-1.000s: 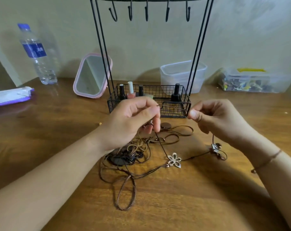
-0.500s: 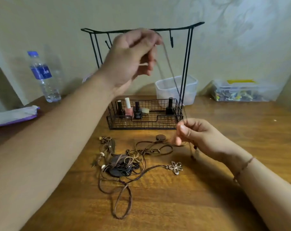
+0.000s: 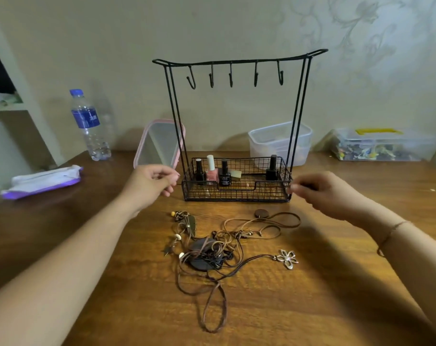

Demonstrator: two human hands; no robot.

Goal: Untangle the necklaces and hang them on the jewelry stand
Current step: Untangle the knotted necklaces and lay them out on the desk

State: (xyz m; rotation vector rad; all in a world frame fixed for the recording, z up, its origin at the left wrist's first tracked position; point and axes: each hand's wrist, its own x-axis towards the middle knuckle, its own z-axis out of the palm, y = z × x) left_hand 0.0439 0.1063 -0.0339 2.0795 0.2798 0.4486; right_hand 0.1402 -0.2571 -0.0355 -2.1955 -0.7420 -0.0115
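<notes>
Your left hand (image 3: 152,182) and right hand (image 3: 321,192): fingers curled at stand (image 3: 237,62) base, holding cannot tell what. All 5 hooks bare; necklaces (image 3: 219,248) tangled on desk (image 3: 311,295).

A tangle of brown cord necklaces (image 3: 212,248) lies heaped on the table, a silver flower pendant (image 3: 287,258) at its 3 o'clock edge. At 12 o'clock stands the black wire jewelry stand (image 3: 237,63), upright, its five hooks bare
</notes>
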